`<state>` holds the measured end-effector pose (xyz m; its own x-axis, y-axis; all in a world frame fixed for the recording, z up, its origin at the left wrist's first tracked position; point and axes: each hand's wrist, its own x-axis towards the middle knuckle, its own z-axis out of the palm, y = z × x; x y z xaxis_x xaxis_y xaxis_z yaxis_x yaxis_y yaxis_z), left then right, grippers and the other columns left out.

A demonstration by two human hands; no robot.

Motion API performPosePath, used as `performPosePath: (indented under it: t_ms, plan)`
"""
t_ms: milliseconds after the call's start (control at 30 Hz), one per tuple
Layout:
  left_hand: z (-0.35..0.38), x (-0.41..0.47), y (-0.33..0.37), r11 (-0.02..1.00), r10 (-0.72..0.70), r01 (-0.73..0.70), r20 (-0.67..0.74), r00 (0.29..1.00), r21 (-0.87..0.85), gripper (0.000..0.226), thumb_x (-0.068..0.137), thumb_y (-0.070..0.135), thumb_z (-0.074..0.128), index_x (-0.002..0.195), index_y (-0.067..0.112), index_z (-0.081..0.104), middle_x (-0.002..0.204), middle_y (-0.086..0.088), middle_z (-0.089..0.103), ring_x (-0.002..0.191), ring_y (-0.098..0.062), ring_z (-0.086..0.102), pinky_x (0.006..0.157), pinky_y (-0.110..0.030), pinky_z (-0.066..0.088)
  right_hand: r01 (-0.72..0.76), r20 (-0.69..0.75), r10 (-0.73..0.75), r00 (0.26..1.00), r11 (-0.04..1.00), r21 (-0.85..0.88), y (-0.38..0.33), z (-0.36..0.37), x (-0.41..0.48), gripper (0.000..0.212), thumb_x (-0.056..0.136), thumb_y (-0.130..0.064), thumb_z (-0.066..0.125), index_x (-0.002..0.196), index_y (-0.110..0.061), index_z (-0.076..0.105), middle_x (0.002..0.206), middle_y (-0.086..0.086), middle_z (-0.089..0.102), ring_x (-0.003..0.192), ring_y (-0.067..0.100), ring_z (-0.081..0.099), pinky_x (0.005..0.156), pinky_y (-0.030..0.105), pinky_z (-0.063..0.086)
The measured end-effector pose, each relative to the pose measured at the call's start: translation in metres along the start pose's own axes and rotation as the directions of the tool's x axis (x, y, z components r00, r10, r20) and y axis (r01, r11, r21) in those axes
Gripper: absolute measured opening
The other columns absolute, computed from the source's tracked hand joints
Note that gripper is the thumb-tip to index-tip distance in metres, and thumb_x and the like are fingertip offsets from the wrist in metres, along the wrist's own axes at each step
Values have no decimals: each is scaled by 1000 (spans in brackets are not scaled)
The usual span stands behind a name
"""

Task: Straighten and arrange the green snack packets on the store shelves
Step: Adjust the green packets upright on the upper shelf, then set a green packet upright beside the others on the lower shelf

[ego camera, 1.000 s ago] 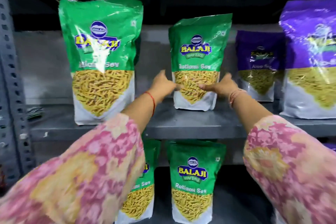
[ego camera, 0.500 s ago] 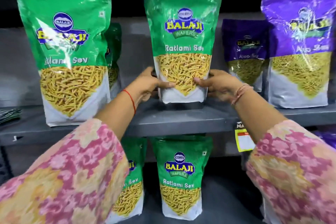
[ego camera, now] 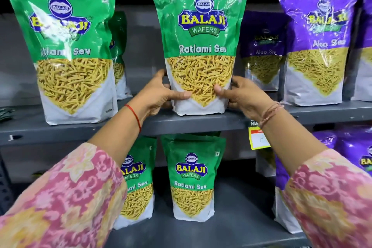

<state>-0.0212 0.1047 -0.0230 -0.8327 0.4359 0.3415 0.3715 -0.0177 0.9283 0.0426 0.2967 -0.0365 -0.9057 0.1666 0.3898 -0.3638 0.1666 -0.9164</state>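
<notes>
On upper shelf (ego camera: 201, 122): L hand (ego camera: 156, 94) + R hand (ego camera: 244, 96) grip green pkt (ego camera: 201, 42).

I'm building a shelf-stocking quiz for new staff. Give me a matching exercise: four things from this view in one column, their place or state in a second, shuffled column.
Things
1. centre green packet
2. purple packet
3. yellow price tag
4. lower green packet

Places or states
A. hangs from the upper shelf edge
B. held at both sides by left hand and right hand
C. stands on the shelf below
D. upper shelf, far right

Pairs: 1-B, 2-D, 3-A, 4-C
</notes>
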Motion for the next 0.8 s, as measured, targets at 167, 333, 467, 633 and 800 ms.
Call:
performPosePath:
  t_ms: [167, 333, 467, 633, 800]
  plan:
    - [-5, -39, -14, 938, 346, -323, -277, 896, 125, 41, 69, 10, 72, 101, 20, 48, 106, -12, 64, 99, -20, 61, 88, -33, 52, 238, -356, -373, 857, 899, -368, 9, 27, -38, 91, 67, -41, 73, 139, -13, 25, 148, 7, 34, 136, 18, 32, 114, 36, 28]
    - [-29, -129, -115, 905, 411, -343, -721, 558, 250, 13, 70, 38, 66, 69, 32, 54, 60, 11, 60, 55, -7, 57, 57, -16, 46, 343, -182, -388, 903, 909, -237, 98, 122, -120, 49, 69, -38, 71, 111, -33, 45, 110, -12, 54, 100, 4, 56, 84, 16, 45]
    - [-82, -146, -248, 987, -46, 155, -820, 571, 53, 77, 55, 23, 83, 117, 5, 42, 107, -9, 46, 86, -22, 52, 74, -8, 47, -251, 200, 275, 941, 958, -135, 198, 185, -105, 69, 69, -16, 75, 125, -20, 34, 129, 0, 47, 112, 11, 44, 91, 14, 38]
    - [-117, -138, -324, 864, -425, 504, -536, 729, -1, 105, 54, 14, 83, 137, 6, 20, 146, -15, 28, 132, -24, 31, 106, -29, 28, -484, 172, 502, 848, 865, -134, 278, 227, -64, 96, 63, 14, 71, 138, -1, 14, 129, 9, 40, 121, 19, 38, 75, 15, 37]
    - [-129, -121, -333, 902, -424, 426, -315, 849, -65, 69, 68, -12, 65, 129, 2, 34, 134, -21, 48, 107, -16, 46, 69, 0, 44, -499, 142, 509, 849, 860, -105, 307, 239, -41, 64, 59, 20, 69, 117, 7, 47, 116, 16, 57, 98, 18, 47, 60, 8, 47]
